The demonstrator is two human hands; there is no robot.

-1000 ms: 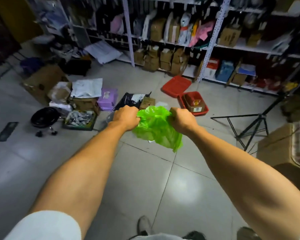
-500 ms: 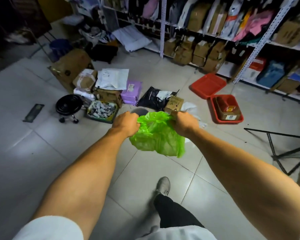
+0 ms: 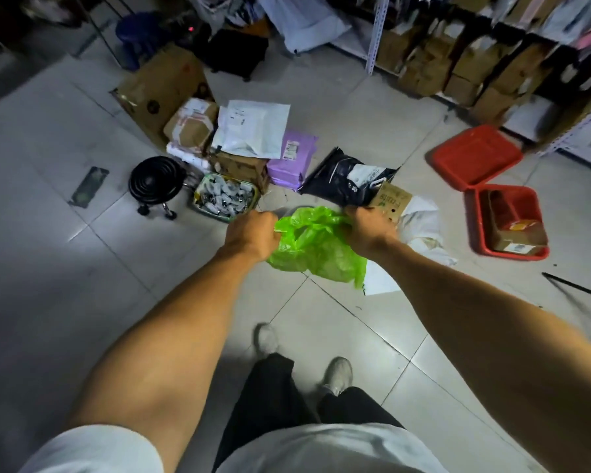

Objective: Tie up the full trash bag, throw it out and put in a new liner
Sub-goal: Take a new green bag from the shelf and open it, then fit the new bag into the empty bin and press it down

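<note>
Left hand and right hand both fisted on green liner, holding it between them above tiled floor. Liner crumpled, hanging. Parcels, stool beyond.

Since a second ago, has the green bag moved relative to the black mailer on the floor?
Yes. The green bag, gripped by left hand and right hand, has been carried forward, now close to the black mailer.
</note>
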